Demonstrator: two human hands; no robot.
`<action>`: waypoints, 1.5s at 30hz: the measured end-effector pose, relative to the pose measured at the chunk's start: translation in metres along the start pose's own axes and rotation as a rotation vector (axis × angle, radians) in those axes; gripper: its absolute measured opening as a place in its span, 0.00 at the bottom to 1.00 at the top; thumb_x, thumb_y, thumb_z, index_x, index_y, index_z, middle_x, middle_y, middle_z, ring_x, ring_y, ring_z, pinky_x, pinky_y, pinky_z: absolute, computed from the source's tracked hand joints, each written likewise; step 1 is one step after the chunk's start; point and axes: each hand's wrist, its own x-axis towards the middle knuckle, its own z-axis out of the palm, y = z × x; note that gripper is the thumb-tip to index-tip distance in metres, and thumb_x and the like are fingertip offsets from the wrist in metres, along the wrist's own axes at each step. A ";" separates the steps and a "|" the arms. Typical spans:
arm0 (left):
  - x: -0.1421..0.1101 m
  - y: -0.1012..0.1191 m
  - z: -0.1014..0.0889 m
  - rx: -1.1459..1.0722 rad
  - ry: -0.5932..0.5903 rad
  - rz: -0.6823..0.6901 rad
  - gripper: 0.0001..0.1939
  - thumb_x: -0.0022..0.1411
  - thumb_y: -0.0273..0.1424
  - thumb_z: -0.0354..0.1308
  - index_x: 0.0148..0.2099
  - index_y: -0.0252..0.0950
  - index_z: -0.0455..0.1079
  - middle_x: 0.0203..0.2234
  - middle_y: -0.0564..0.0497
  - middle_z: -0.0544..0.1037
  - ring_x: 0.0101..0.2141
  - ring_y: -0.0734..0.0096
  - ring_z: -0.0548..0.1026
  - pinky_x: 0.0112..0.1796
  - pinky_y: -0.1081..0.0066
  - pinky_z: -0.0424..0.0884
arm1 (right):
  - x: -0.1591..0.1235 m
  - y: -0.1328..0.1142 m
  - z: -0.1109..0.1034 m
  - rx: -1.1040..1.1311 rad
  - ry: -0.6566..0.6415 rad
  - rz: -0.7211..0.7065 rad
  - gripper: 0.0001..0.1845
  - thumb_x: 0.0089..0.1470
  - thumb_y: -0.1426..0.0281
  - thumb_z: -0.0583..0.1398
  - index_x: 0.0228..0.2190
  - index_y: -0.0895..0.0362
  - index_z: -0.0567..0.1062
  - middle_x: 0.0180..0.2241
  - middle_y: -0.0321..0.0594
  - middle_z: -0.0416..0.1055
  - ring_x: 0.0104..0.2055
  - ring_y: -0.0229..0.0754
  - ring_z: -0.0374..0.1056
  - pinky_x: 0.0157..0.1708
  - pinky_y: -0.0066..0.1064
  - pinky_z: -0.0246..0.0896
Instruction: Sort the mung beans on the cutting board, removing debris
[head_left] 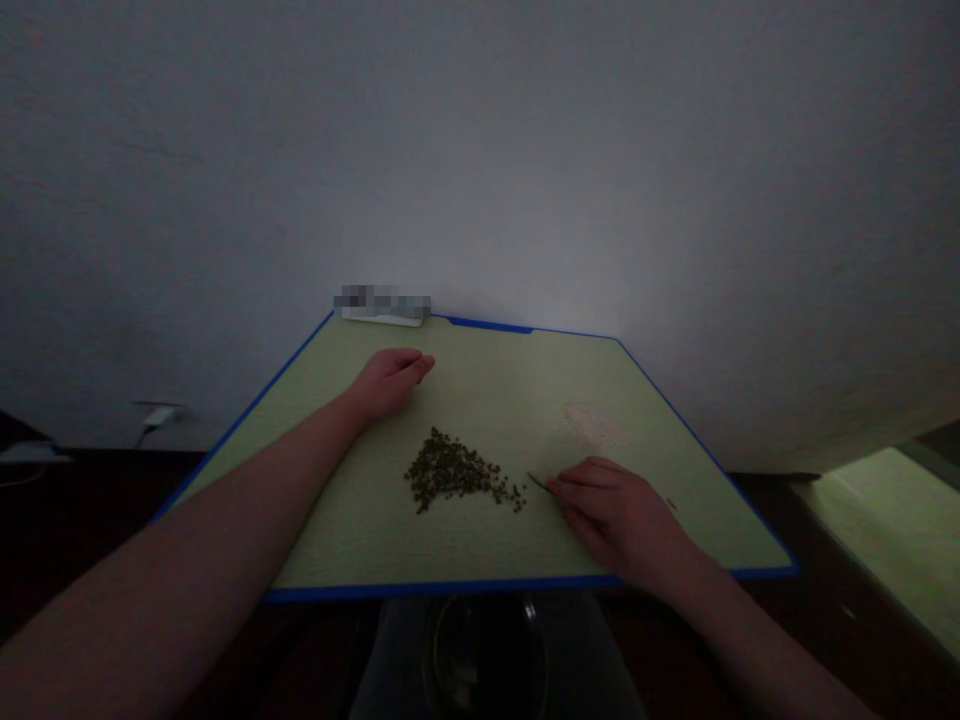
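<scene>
On the pale tabletop [352,545] lies a loose heap of small dark greenish-brown grains [450,470], thinning out toward the right. My right hand [619,510] pinches a thin, pointed tool that looks like tweezers [537,482]. Its tip is at the right end of the dark grains, a little apart from them. Beyond this hand is a thin scatter of small whitish grains [595,424]. My left hand [390,383] rests closed on the table behind the heap, its fingers curled; whether anything is inside them is hidden.
A blue edge [450,590] runs round the table, which stands against a grey wall [480,160]. A blurred-out object [384,306] sits at the back left corner. Near my right wrist lies a small brown sliver [671,504]. Below the front edge, a round rimmed container [541,640] shows between my legs.
</scene>
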 end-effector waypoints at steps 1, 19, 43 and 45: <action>0.000 0.000 0.000 0.000 -0.001 -0.002 0.21 0.58 0.44 0.46 0.19 0.35 0.54 0.12 0.58 0.54 0.18 0.79 0.54 0.22 0.73 0.49 | 0.001 -0.001 -0.001 0.021 -0.023 -0.029 0.16 0.54 0.76 0.52 0.43 0.58 0.74 0.34 0.44 0.73 0.36 0.42 0.66 0.36 0.37 0.63; 0.000 -0.001 0.000 -0.020 -0.007 -0.023 0.21 0.57 0.44 0.46 0.19 0.35 0.54 0.13 0.58 0.54 0.18 0.79 0.54 0.22 0.73 0.50 | -0.019 -0.022 0.000 0.036 -0.098 -0.100 0.16 0.53 0.76 0.52 0.43 0.60 0.72 0.34 0.46 0.72 0.36 0.44 0.64 0.35 0.38 0.62; 0.001 -0.002 0.001 -0.012 -0.003 0.000 0.21 0.57 0.44 0.46 0.19 0.36 0.54 0.13 0.57 0.54 0.19 0.78 0.54 0.22 0.73 0.50 | -0.011 -0.037 0.007 -0.005 -0.073 -0.092 0.16 0.52 0.76 0.53 0.42 0.61 0.73 0.33 0.46 0.73 0.35 0.43 0.64 0.34 0.37 0.63; 0.001 -0.002 0.002 -0.016 -0.008 -0.005 0.21 0.57 0.44 0.46 0.19 0.36 0.55 0.13 0.57 0.55 0.18 0.78 0.54 0.22 0.73 0.49 | -0.011 -0.043 0.010 -0.059 -0.053 -0.048 0.15 0.51 0.77 0.53 0.40 0.61 0.74 0.33 0.46 0.73 0.34 0.44 0.65 0.34 0.38 0.64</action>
